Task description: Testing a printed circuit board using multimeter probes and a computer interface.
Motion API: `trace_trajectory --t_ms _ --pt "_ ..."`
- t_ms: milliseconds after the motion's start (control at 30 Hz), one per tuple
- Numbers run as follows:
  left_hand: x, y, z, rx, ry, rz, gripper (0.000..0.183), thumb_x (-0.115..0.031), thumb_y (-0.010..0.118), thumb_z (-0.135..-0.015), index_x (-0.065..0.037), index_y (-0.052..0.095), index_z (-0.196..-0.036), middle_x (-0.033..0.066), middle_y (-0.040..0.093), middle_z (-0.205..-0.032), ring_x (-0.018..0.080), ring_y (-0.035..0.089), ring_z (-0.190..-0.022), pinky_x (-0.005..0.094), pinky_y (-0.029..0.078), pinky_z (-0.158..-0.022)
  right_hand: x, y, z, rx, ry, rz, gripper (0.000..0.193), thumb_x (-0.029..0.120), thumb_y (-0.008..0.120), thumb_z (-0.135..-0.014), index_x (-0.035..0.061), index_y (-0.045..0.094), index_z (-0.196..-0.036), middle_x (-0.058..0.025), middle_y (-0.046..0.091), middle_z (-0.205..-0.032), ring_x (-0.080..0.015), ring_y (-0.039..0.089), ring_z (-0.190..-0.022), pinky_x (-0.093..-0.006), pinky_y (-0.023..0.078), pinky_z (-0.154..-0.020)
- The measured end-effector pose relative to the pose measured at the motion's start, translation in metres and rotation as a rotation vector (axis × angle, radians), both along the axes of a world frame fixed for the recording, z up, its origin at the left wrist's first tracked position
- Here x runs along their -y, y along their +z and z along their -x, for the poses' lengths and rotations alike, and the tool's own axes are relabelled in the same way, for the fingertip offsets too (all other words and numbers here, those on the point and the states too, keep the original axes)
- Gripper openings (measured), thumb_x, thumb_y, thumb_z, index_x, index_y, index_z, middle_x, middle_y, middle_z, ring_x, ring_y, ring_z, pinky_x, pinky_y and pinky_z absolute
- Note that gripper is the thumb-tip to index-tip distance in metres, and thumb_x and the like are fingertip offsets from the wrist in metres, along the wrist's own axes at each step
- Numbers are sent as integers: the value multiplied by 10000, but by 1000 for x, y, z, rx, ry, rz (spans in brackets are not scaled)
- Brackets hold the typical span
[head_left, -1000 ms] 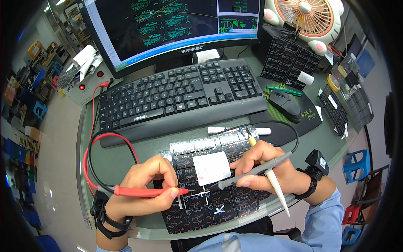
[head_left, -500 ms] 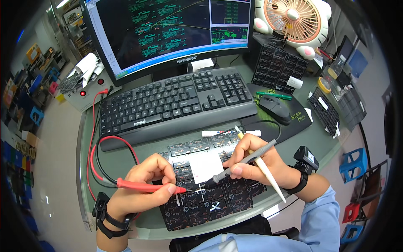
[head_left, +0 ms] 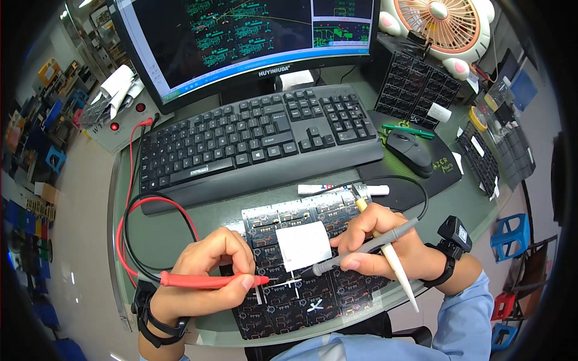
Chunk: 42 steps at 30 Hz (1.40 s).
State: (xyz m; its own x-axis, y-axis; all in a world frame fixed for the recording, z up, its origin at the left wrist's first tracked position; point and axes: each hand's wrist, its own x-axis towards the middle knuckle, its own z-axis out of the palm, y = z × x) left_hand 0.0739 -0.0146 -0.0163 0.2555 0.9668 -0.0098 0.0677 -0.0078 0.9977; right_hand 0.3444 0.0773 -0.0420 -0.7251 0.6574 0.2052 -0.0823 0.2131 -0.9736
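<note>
Panel of black, rectangular circuit boards: lower centre of the frame, flat on a green tabletop, beneath and between both hands. Left hand: lower left of centre, thumb and fingers clamped on a slim red plastic test probe, its tip pointing right, over the panel. Right hand: right of centre, fingers closed about a grey plastic test probe, its tip pointing left toward the red one; also held, a cream tapered stick. Contact of either tip with the boards: cannot tell. White paper slip: on the panel, between the hands. Black plastic keyboard: centre, beyond the panel. Black rounded mouse: right of the keyboard. Black-framed monitor: top, left of centre, screen lit. Peach-and-white round fan: upper right.
</note>
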Motion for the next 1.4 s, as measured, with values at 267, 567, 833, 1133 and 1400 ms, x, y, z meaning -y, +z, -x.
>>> trace_trajectory --t_ms 267,567,833,1133,1400 --pt "-1 -1 -1 2 16 2 181 -39 621 -784 -46 449 -837 86 513 -804 137 524 -700 275 440 -640 0 -1 -1 -1 6 22 241 164 745 -831 43 547 -898 -43 613 -848 -89 608 -777 -242 485 -675" --pt "0 1 -3 -24 30 -2 185 -33 624 -776 -47 448 -833 77 504 -795 128 523 -700 276 465 -650 0 0 -1 0 6 20 244 147 749 -826 41 542 -900 -40 612 -848 -85 591 -758 -231 470 -661" --pt "-2 -5 1 -35 21 -61 182 -42 654 -807 -34 473 -822 68 561 -807 110 556 -715 250 494 -638 1 2 3 -104 2 125 200 99 692 -867 32 505 -887 -17 553 -814 -34 517 -697 -205 424 -611" --pt "4 1 -1 -1 -4 7 162 -63 635 -822 -39 483 -869 45 545 -806 91 546 -712 256 479 -676 -2 9 0 -58 0 141 213 148 685 -875 47 497 -864 -7 567 -771 -44 559 -679 -201 435 -588" --pt "22 47 3 46 -19 144 433 -126 632 -809 42 482 -1179 3 542 -731 59 516 -620 248 440 -725 -10 59 16 229 96 -142 228 159 700 -851 57 497 -833 21 531 -730 -54 557 -661 -224 438 -567"
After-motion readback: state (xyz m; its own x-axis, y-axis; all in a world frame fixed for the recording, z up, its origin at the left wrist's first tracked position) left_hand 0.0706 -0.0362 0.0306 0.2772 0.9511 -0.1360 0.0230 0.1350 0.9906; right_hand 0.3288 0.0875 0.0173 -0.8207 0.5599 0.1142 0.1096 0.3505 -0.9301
